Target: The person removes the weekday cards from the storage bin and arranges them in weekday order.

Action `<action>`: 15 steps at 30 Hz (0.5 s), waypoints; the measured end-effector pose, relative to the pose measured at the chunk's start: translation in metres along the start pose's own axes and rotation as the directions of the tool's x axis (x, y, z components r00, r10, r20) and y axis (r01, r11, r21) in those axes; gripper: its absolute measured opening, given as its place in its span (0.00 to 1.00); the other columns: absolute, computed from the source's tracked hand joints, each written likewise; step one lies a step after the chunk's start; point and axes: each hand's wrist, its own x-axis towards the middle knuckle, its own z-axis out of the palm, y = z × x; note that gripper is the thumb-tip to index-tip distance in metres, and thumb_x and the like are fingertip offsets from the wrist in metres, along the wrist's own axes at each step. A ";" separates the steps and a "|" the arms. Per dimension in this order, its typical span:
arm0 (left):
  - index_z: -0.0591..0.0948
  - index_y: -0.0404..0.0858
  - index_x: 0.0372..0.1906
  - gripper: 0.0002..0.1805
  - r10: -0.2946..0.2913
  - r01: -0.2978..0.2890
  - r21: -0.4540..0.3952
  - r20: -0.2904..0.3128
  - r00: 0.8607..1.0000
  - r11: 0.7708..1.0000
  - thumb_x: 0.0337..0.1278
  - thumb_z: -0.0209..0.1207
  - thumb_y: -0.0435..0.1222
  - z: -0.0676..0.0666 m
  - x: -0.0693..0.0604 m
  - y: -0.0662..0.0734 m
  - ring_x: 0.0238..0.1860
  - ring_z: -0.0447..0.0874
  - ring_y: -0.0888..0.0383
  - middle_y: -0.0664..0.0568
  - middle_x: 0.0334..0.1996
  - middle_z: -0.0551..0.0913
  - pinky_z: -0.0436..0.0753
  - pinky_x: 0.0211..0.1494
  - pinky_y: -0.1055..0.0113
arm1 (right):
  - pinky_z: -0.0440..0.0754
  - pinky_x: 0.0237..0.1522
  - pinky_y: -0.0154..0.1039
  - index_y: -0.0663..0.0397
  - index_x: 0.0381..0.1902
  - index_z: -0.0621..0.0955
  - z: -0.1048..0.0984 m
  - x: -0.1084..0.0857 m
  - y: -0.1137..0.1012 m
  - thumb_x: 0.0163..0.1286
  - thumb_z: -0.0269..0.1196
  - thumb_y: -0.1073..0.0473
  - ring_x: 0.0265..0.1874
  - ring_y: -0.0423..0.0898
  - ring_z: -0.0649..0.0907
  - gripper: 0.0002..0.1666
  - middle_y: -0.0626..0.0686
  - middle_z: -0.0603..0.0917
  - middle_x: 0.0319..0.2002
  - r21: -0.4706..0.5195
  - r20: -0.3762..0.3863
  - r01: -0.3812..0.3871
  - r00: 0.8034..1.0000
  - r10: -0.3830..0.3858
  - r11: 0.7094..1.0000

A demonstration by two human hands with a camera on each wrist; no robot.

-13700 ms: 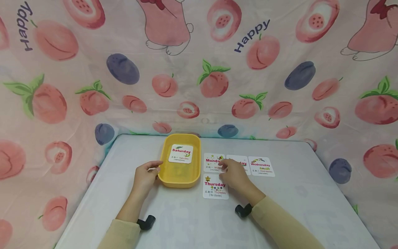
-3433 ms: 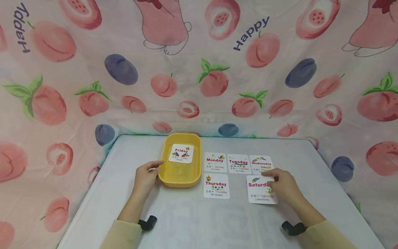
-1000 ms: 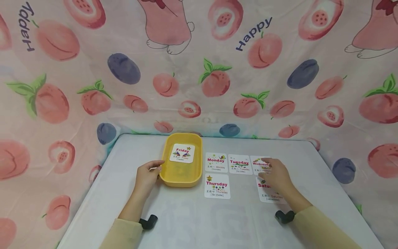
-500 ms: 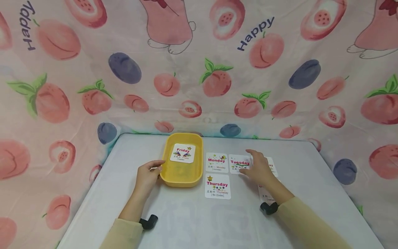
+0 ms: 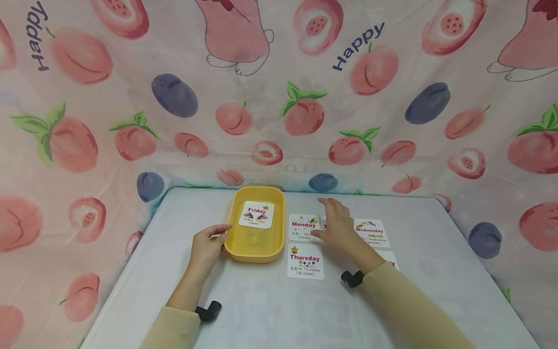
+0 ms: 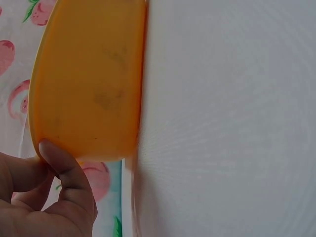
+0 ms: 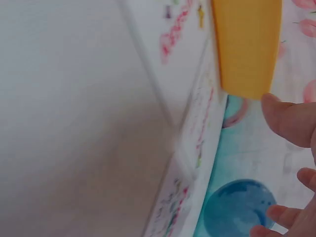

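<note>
My left hand (image 5: 207,247) pinches the left rim of a yellow plastic tray (image 5: 254,257); the left wrist view shows its thumb on the tray's outer wall (image 6: 89,98). Inside the tray lies a Friday card (image 5: 256,214). My right hand (image 5: 340,228) holds nothing, fingers spread over the Tuesday card (image 5: 323,226) and the right edge of the Monday card (image 5: 301,225). Below Monday is the Thursday card (image 5: 305,261). To the right is the Wednesday card (image 5: 370,232), with the Saturday card (image 5: 389,256) beneath it, mostly hidden by my right forearm.
Cards and tray lie on a white-covered table (image 5: 261,310). Behind its back edge hangs a peach-patterned cloth (image 5: 270,121). Between the Thursday and Saturday cards is a card-wide stretch of white cover, partly under my right wrist.
The Saturday card came out of the tray, was slid below Wednesday and let go, exposing Friday. My right hand has since swept left, from Wednesday toward Monday. My left hand stays put.
</note>
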 end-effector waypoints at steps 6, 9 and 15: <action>0.88 0.40 0.62 0.17 -0.009 0.009 0.006 0.005 1.000 1.000 0.76 0.58 0.28 0.000 -0.001 0.001 0.49 0.83 0.51 0.40 0.62 0.82 0.85 0.41 0.70 | 0.61 0.74 0.79 0.45 0.85 0.55 0.000 0.013 -0.018 0.62 0.81 0.47 0.83 0.71 0.55 0.65 0.64 0.53 0.86 -0.010 0.007 0.003 1.000 -0.003 1.000; 0.88 0.40 0.62 0.17 -0.015 0.015 0.005 0.007 1.000 1.000 0.76 0.58 0.28 -0.001 0.000 0.001 0.49 0.83 0.51 0.41 0.62 0.82 0.85 0.42 0.70 | 0.60 0.75 0.78 0.46 0.86 0.54 -0.001 0.019 -0.028 0.63 0.81 0.46 0.83 0.70 0.54 0.65 0.65 0.52 0.86 -0.004 0.010 0.011 1.000 -0.011 1.000; 0.87 0.40 0.62 0.17 -0.016 0.016 0.006 0.008 1.000 1.000 0.76 0.58 0.28 0.000 0.000 0.001 0.48 0.83 0.51 0.40 0.62 0.82 0.85 0.41 0.70 | 0.61 0.73 0.77 0.43 0.86 0.52 0.000 0.029 -0.052 0.61 0.82 0.47 0.82 0.70 0.55 0.67 0.63 0.54 0.84 0.011 -0.001 0.033 0.999 -0.033 0.999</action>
